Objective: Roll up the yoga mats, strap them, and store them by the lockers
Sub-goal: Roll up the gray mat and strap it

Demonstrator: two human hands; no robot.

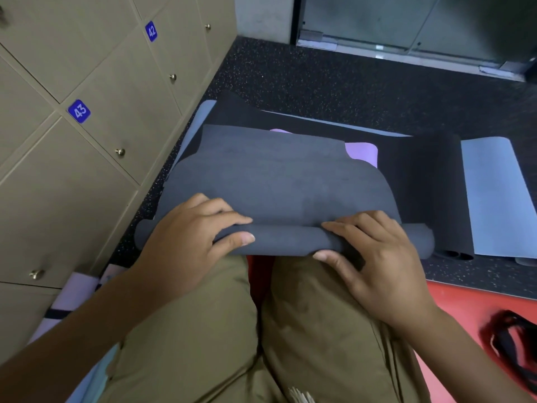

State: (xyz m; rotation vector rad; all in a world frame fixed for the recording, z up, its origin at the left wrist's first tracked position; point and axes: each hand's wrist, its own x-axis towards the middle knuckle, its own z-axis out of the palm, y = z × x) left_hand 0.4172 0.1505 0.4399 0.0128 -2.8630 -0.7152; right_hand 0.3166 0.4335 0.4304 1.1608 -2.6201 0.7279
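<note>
A dark grey yoga mat lies on the floor in front of my knees, its near end curled into a short roll. My left hand grips the left part of that roll, thumb under and fingers over. My right hand grips the right part the same way. Under the grey mat lie a black mat, a purple mat and a light blue mat. Beige lockers numbered 42 and 43 stand to the left.
A dark speckled floor stretches ahead to a glass door. A red floor strip lies at the right, with a black strap on it. A pale mat rests against the lockers at the lower left.
</note>
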